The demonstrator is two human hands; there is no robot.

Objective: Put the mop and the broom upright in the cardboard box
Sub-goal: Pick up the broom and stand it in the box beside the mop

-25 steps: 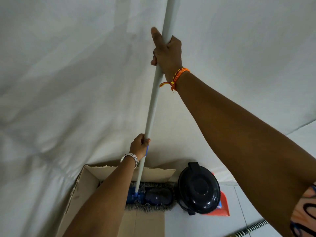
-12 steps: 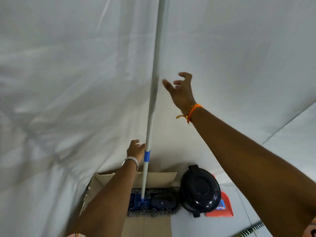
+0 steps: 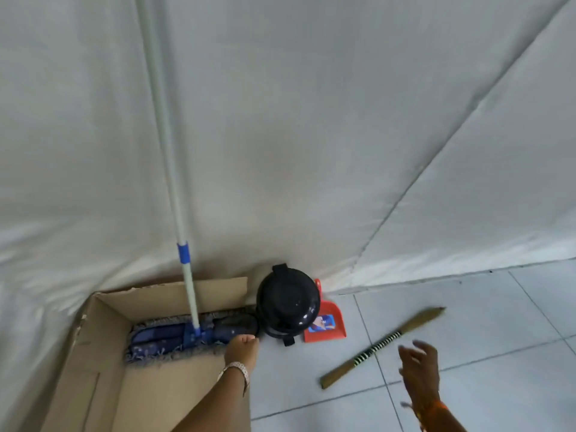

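While the mop (image 3: 174, 213) stands upright in the cardboard box (image 3: 103, 353), with its blue head flat on the box floor against the far wall and its pale handle rising along the white sheet (image 3: 311, 135) behind, no hand is seen on the handle. Judged from this, the mop can tip: the handle appears supported only by the sheet, which may yield.

The left hand (image 3: 242, 349) rests at the right end of the mop head, near the box's right edge, fingers curled; whether it grips the head or only touches it cannot be told. A push or pull at this point could slide the head and swing the handle off vertical.

The right hand (image 3: 419, 366) is released, fingers spread, hovering above the floor (image 3: 483, 322) just beside the broom (image 3: 381, 344). The broom lies flat on the tiles, well apart from the box, untouched. It remains to be lifted and stood in the box.

Risks at the next step:
1. Reaching for the broom with attention off the mop may let the handle fall.
2. Raising the broom may sweep it into the black bin (image 3: 288, 302) or the red dustpan (image 3: 325, 322), which stand between broom and box.
3. Setting the broom in may knock the mop handle.
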